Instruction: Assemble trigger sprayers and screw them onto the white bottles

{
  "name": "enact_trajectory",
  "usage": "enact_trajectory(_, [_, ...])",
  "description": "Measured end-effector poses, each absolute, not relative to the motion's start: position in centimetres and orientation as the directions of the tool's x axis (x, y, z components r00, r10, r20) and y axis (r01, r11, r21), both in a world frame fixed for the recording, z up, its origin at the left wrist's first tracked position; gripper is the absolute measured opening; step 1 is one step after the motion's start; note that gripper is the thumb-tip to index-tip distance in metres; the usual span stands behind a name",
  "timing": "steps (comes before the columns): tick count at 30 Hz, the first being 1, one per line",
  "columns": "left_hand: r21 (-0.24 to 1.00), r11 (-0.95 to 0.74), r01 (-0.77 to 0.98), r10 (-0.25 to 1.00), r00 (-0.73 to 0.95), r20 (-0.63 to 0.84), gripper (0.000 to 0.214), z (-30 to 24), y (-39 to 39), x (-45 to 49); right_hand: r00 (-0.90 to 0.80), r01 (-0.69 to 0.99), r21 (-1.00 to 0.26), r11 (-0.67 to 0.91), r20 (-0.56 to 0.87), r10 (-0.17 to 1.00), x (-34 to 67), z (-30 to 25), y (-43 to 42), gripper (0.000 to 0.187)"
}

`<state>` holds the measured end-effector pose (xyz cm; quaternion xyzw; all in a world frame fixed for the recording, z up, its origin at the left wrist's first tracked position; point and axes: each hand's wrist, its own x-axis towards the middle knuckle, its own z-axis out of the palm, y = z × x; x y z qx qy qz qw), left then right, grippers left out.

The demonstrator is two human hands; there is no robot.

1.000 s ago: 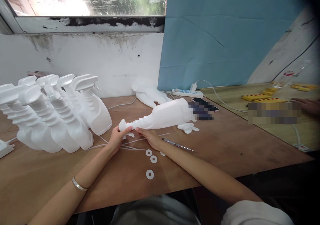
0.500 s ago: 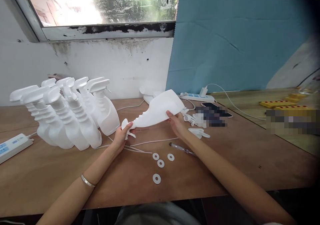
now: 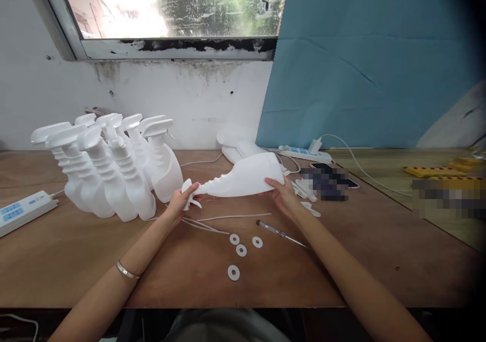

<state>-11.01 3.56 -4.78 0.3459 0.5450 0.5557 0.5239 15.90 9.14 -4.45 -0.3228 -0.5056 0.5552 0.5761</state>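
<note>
Standing spray bottles (image 3: 116,187) block passage left of the held spray bottle (image 3: 248,176); a power strip (image 3: 298,152) lies beyond its base. On its near side, free passage runs above washers (image 3: 245,253) and thin tubes (image 3: 235,216).

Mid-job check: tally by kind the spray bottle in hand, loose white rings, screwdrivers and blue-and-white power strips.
Held spray bottle: 1
Loose white rings: 4
Screwdriver: 1
Power strips: 2
Total: 8
</note>
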Motion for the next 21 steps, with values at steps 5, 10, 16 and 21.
enact_trajectory(5, [0.965, 0.172, -0.196, 0.966, -0.159, -0.204, 0.035, -4.8, 3.1, -10.5, -0.138, -0.315, -0.932, 0.18, 0.233, 0.963, 15.9, -4.7, 8.5, 0.047])
enact_trajectory(10, [0.957, 0.168, -0.236, 0.961, -0.178, -0.212, 0.036, -5.3, 3.4, -10.9, -0.133, -0.192, -0.942, 0.274, 0.302, 0.944, 16.2, -4.7, 8.4, 0.06])
enact_trajectory(16, [0.936, 0.22, -0.274, 0.954, -0.138, -0.265, 0.038, -5.6, 3.7, -11.3, -0.205, 0.06, -0.86, 0.506, 0.486, 0.85, 17.0, -4.2, 8.1, 0.064])
enact_trajectory(21, [0.929, 0.226, -0.293, 0.956, -0.116, -0.269, 0.038, -5.7, 3.8, -11.6, -0.242, 0.165, -0.799, 0.578, 0.535, 0.809, 17.2, -4.7, 8.4, 0.063])
